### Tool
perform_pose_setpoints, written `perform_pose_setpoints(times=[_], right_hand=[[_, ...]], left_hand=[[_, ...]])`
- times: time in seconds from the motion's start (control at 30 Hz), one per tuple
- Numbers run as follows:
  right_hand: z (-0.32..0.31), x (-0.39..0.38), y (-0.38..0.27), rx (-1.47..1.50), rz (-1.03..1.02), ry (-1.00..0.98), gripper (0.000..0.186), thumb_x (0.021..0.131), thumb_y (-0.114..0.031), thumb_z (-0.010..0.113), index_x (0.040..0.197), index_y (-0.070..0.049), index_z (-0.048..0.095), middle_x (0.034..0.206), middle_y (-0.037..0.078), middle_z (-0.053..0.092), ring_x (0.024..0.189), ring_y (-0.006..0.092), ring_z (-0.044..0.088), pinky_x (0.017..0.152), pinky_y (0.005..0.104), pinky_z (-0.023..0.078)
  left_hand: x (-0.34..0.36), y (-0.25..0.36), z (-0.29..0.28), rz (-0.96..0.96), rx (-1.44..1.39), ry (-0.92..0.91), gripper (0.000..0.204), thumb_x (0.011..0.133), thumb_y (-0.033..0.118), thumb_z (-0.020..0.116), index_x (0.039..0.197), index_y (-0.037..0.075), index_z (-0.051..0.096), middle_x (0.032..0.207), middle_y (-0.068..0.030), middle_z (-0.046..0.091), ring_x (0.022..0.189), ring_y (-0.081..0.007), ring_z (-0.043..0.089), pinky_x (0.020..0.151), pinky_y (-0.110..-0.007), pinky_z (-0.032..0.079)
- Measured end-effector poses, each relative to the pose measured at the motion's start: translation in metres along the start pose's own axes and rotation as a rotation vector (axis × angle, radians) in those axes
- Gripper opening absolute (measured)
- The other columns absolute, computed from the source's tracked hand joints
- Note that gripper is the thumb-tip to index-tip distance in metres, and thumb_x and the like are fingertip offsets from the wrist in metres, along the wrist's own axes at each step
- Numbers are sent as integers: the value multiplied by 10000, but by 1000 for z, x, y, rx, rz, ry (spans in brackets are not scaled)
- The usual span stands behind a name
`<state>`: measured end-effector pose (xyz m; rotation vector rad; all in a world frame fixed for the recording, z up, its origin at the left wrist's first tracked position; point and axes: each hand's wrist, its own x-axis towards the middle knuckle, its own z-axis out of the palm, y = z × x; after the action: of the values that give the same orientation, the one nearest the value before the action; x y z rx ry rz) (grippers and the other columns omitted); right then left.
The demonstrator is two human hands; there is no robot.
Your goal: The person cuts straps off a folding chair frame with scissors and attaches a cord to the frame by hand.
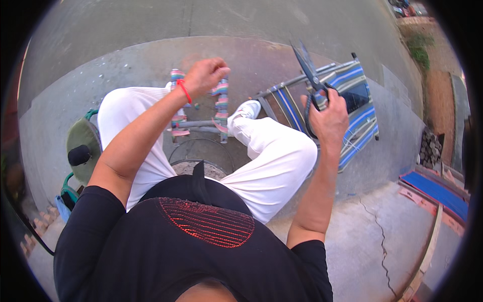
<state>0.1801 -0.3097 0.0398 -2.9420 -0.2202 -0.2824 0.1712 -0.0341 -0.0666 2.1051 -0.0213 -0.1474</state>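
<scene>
My right hand [327,113] is closed on large black scissors [314,75], their open blades pointing up and forward. My left hand [206,75], red cord on the wrist, is raised above a small frame [223,105] wound with pink, blue and striped fabric strips, between my legs. Its fingers are curled; what they hold, if anything, is hidden. Below the scissors lies a folding seat [347,153] of blue-striped fabric on metal tubes, with a black rectangular object [356,95] on it.
A green padded stool [80,136] with a black item stands at my left. At the right are a long blue board [435,194], a pile of dark round pieces [431,146] and a wooden strip along cracked concrete. Bricks [40,226] lie at the lower left.
</scene>
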Motion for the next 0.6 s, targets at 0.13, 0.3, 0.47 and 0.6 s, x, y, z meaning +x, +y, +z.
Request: perform_pose_setpoints(times=[0.13, 0.3, 0.47, 0.6], right_hand=[[-32, -36, -21, 105, -22, 44, 376, 618, -193, 730, 880, -3, 540, 732, 97, 505, 611, 234, 481, 549, 321, 404], [-23, -89, -153, 664, -303, -295, 370, 686, -104, 657, 1006, -4, 498, 792, 49, 488, 665, 126, 473, 574, 221, 408], [-14, -117, -249, 540, -947, -223, 515, 649, -218, 698, 1052, 16, 480, 836, 137, 527, 756, 284, 551, 615, 327, 454], [-24, -148, -285, 642, -1261, -270, 536, 683, -235, 669, 1104, 35, 476, 936, 156, 543, 875, 277, 556, 702, 330, 473]], left_hand=[[-100, 81, -5, 177, -328, -31, 515, 698, 212, 672, 1115, 7, 449, 971, -155, 547, 870, -218, 554, 711, -312, 448], [-178, 97, -18, 185, -985, -31, 1027, 625, 470, 712, 1348, 76, 98, 1229, -111, 361, 1116, -207, 399, 880, -330, 377], [-251, 77, -66, -134, -1307, 638, 243, 898, 169, 414, 1093, 31, 461, 921, -67, 526, 881, -165, 533, 706, -277, 479], [-316, 39, -99, -233, -1262, 828, 225, 903, 210, 413, 857, 10, 505, 698, -41, 524, 664, -160, 541, 651, -319, 485]])
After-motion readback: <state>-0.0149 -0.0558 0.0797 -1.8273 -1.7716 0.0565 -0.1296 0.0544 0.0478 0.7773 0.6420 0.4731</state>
